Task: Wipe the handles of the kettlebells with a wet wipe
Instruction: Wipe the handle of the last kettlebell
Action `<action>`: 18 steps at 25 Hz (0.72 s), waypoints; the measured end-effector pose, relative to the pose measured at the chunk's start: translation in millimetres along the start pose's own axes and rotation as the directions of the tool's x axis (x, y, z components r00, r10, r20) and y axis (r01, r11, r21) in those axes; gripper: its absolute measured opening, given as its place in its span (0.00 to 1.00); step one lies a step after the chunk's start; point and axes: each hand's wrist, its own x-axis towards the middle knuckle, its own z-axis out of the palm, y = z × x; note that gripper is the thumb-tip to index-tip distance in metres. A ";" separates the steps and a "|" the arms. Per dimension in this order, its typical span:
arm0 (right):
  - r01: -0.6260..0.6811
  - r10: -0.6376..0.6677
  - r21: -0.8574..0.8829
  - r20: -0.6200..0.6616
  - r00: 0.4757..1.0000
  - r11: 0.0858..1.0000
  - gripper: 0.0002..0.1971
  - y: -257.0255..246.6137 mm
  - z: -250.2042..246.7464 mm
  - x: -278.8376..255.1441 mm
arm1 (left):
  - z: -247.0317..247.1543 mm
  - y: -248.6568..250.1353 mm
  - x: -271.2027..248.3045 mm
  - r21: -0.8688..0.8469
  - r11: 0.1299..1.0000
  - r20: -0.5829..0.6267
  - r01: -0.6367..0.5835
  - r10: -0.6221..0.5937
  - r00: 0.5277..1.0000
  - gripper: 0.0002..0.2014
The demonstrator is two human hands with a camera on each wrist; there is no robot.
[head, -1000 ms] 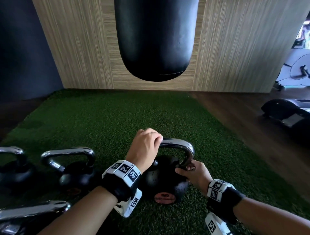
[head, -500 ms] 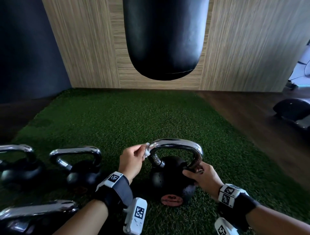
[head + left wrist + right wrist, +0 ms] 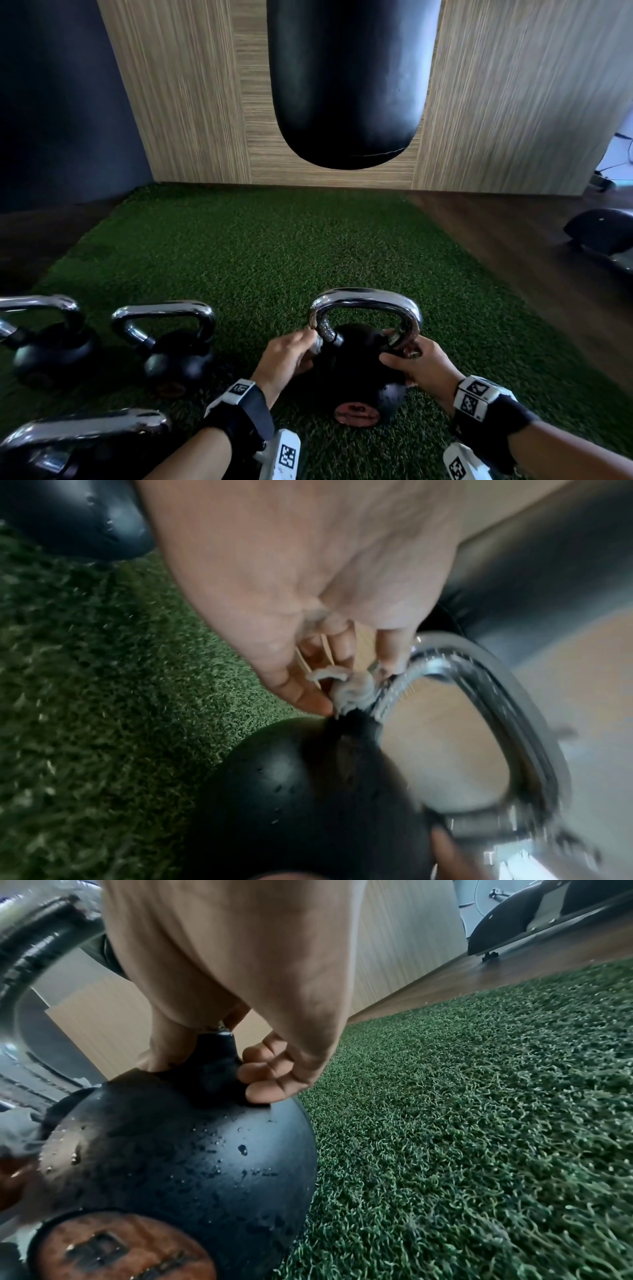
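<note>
A black kettlebell (image 3: 363, 383) with a chrome handle (image 3: 366, 301) stands on the green turf in front of me. My left hand (image 3: 287, 359) pinches a small crumpled wet wipe (image 3: 352, 688) against the lower left leg of the handle (image 3: 397, 685), near where it meets the ball (image 3: 301, 791). My right hand (image 3: 414, 363) grips the base of the handle's right leg, fingers and thumb curled round the black neck (image 3: 215, 1058) on top of the ball (image 3: 178, 1153). Water drops dot the ball's surface.
Three more chrome-handled kettlebells stand to the left: one beside (image 3: 171, 346), one further left (image 3: 48, 342), one at the near-left corner (image 3: 78, 442). A black punching bag (image 3: 349, 82) hangs ahead before a wooden wall. Gym equipment (image 3: 603, 236) lies on the wood floor at right.
My left hand slid from the top of the handle down its left leg with the wipe, now near the ball. The right hand kept its grip on the right leg.
</note>
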 end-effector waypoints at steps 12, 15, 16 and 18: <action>0.229 -0.209 -0.523 0.098 0.973 0.821 0.15 -25.8 -11.0 -54.0 | 38.0 39.9 25.1 0.691 0.716 -0.174 -0.096 0.294 0.940 0.22; 0.357 -0.273 -0.640 0.231 0.934 0.681 0.11 -34.2 4.2 -64.1 | 63.8 55.9 38.8 0.754 0.651 -0.110 -0.083 0.250 0.962 0.19; 0.400 -0.298 -0.647 0.268 0.916 0.649 0.08 -35.5 10.3 -64.9 | 68.3 63.3 40.8 0.781 0.618 -0.075 -0.092 0.239 0.968 0.19; 0.439 -0.309 -0.643 0.312 0.898 0.628 0.08 -38.7 16.7 -61.2 | 71.3 74.1 41.9 0.770 0.630 -0.055 -0.104 0.228 0.972 0.17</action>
